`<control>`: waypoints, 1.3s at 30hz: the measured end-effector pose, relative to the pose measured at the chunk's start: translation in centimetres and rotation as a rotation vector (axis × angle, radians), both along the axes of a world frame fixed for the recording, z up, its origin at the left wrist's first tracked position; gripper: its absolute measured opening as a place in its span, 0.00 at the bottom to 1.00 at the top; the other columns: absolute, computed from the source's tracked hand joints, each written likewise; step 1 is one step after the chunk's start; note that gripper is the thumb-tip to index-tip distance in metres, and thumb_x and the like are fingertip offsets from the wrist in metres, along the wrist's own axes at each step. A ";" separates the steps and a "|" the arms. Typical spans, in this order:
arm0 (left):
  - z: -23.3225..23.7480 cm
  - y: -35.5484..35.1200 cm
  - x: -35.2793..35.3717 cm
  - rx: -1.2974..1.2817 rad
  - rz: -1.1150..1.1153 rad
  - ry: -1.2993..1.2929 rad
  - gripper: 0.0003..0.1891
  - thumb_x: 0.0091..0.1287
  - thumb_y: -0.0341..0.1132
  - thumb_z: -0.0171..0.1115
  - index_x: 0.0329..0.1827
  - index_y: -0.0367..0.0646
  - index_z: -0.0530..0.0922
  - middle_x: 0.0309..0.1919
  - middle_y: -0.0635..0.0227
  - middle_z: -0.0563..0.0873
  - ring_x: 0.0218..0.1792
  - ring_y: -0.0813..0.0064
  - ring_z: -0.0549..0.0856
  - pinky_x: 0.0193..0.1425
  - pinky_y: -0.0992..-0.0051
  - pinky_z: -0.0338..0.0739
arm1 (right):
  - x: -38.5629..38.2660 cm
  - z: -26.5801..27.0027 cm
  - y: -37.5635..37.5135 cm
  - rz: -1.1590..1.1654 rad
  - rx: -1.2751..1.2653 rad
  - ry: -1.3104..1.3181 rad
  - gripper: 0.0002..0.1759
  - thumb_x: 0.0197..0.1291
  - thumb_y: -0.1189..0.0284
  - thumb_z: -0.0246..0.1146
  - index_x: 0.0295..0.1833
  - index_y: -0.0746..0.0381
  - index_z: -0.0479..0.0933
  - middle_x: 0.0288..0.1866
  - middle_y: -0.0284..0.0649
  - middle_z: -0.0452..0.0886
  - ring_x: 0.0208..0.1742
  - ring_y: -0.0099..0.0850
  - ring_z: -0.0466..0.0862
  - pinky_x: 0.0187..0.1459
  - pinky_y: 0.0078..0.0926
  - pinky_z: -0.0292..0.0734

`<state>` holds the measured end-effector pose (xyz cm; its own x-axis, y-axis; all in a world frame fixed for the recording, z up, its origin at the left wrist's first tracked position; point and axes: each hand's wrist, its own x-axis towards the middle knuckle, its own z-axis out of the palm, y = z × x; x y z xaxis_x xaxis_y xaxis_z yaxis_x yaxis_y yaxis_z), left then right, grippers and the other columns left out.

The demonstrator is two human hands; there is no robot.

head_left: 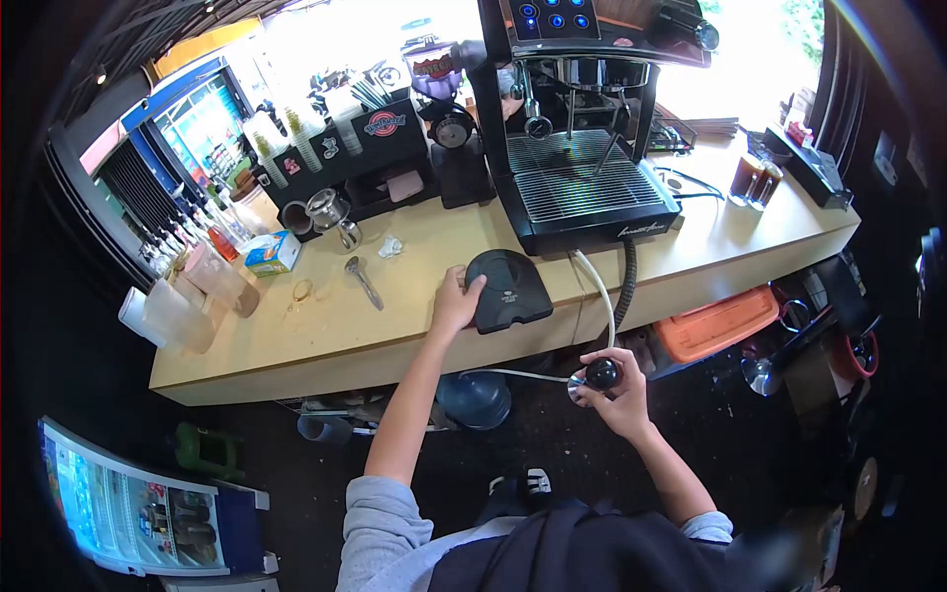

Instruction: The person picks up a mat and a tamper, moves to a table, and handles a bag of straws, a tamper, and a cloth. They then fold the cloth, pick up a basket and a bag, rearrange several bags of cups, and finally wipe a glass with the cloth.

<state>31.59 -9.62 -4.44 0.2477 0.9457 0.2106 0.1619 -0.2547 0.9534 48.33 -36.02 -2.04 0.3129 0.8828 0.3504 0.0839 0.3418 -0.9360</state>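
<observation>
My left hand (458,300) grips the left edge of a black tamping mat (511,286), thumb on top, at the counter's front edge. In front of the counter, my right hand (619,395) is closed around a coffee tamper (602,373) with a round black knob and a shiny metal base. Behind the mat stands a black espresso machine (592,212) with a metal drip grate. A spoon-like metal tool (364,283) lies on the counter to the left, near a crumpled white tissue (391,246).
Metal pitchers (327,209), a tissue box (273,254) and plastic jugs (215,278) stand on the left of the counter (326,326). A coffee grinder (454,133) is beside the machine. Two glasses of dark drink (755,182) stand right. A white hose (604,296) hangs in front.
</observation>
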 end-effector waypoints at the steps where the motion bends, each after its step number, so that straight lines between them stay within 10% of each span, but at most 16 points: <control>1: 0.8 0.0 -0.3 0.053 -0.023 0.251 0.32 0.58 0.46 0.64 0.56 0.29 0.67 0.42 0.50 0.82 0.43 0.61 0.82 0.47 0.70 0.76 | 0.1 -0.2 0.4 -0.002 -0.002 0.005 0.24 0.47 0.86 0.67 0.49 0.65 0.66 0.45 0.41 0.77 0.43 0.25 0.81 0.38 0.21 0.82; 5: 5.8 -4.2 -1.5 0.376 -0.081 0.784 0.52 0.44 0.52 0.73 0.68 0.33 0.55 0.57 0.45 0.72 0.60 0.53 0.71 0.64 0.58 0.61 | 0.3 -0.3 1.8 0.025 -0.017 0.039 0.24 0.47 0.86 0.67 0.49 0.66 0.66 0.46 0.41 0.77 0.43 0.25 0.81 0.39 0.22 0.82; 11: 2.7 -3.6 -3.3 0.440 -0.208 0.780 0.60 0.38 0.53 0.76 0.71 0.39 0.49 0.65 0.51 0.65 0.67 0.56 0.63 0.71 0.52 0.47 | 0.6 1.1 4.8 0.046 0.040 0.002 0.24 0.47 0.85 0.67 0.50 0.66 0.66 0.46 0.41 0.77 0.43 0.26 0.81 0.40 0.21 0.81; 22: 1.6 -3.0 -3.5 0.669 -0.153 0.717 0.45 0.40 0.58 0.71 0.61 0.43 0.69 0.60 0.60 0.70 0.63 0.63 0.67 0.69 0.56 0.53 | -3.3 5.1 18.0 -0.040 0.142 -0.335 0.23 0.47 0.81 0.66 0.51 0.67 0.68 0.43 0.47 0.76 0.43 0.38 0.81 0.38 0.29 0.79; 39: 0.8 -3.5 -2.8 0.739 0.022 0.613 0.44 0.33 0.59 0.73 0.54 0.43 0.74 0.53 0.64 0.75 0.57 0.65 0.72 0.65 0.56 0.58 | -2.4 4.5 21.0 -0.122 -0.074 -0.948 0.24 0.53 0.74 0.61 0.56 0.63 0.65 0.56 0.48 0.68 0.48 0.49 0.76 0.42 0.40 0.76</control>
<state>28.78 -13.12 -3.60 0.4973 0.6313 0.5951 0.5908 -0.7487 0.3006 45.90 -14.99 2.44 0.0194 0.8931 0.4495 0.8487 0.2229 -0.4795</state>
